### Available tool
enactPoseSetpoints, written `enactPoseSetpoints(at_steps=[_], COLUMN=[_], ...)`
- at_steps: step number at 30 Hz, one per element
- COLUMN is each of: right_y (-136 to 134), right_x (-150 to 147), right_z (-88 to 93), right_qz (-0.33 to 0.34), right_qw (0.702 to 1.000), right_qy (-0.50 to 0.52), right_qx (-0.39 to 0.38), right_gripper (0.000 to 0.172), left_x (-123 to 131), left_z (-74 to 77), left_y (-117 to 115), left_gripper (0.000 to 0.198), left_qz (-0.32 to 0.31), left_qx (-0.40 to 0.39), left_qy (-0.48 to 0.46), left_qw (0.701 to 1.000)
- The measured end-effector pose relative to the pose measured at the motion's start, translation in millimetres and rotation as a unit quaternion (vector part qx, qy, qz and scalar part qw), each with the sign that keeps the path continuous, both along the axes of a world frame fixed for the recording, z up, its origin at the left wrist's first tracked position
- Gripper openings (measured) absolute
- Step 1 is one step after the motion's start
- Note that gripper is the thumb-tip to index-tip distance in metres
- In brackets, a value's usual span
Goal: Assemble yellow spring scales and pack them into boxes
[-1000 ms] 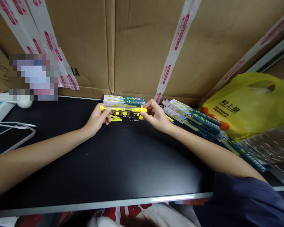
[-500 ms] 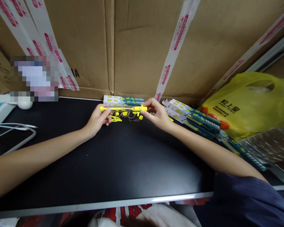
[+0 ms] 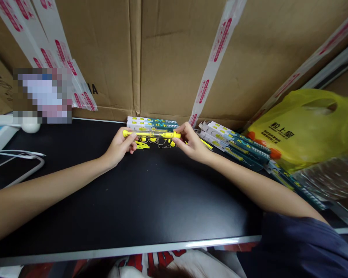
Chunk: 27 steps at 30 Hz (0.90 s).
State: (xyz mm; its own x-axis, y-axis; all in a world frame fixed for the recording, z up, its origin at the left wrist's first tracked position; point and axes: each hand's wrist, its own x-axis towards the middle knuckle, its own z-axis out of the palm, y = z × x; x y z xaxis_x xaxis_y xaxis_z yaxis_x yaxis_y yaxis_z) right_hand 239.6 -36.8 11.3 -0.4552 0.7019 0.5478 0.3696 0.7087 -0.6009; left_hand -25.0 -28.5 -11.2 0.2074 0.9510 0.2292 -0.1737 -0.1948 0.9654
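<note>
A tubular spring scale, clear with yellow ends, is held level above the far part of the black table. My left hand is closed around its left end, thumb along the tube. The fingers of my right hand pinch the yellow cap at its right end. Below and behind the tube lie loose yellow parts, small yellow caps and thin metal hooks, partly hidden by it. Close to my right hand, a yellow strip shows on the table.
Printed boxes lie against the cardboard wall. More printed boxes are stacked at the right, beside a yellow plastic bag and clear plastic packaging. White cables and a phone-like device lie at the left.
My right hand has shifted slightly at the cap, and the scale's right end sits a little lower. More of the yellow strip beside that hand shows. My left hand stays in place.
</note>
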Motion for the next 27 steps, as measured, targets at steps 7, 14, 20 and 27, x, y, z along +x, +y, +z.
enactPoseSetpoints(at_steps=[7, 14, 20, 27], right_y=[-4.8, -0.5, 2.1, -2.4], right_x=[-4.1, -2.4, -3.1, -6.1], right_z=[0.4, -1.6, 2.6, -2.2], right_qz=[0.037, 0.017, -0.035, -0.006], right_qw=[0.997, 0.996, 0.996, 0.998], right_qy=[0.037, 0.059, 0.056, 0.054], right_qx=[-0.062, -0.066, 0.053, 0.016], right_gripper=[0.028, 0.029, 0.026, 0.026], left_x=[0.6, 1.1, 1.0, 1.4], left_z=[-0.8, 3.1, 4.2, 4.4], left_y=[1.0, -0.9, -1.8, -0.7], left_gripper=[0.025, 0.025, 0.021, 0.016], left_qz=[-0.004, -0.009, -0.005, -0.007], left_qx=[-0.006, -0.030, -0.044, -0.053], left_qy=[-0.011, -0.020, -0.018, -0.003], left_qw=[1.000, 0.999, 0.999, 0.999])
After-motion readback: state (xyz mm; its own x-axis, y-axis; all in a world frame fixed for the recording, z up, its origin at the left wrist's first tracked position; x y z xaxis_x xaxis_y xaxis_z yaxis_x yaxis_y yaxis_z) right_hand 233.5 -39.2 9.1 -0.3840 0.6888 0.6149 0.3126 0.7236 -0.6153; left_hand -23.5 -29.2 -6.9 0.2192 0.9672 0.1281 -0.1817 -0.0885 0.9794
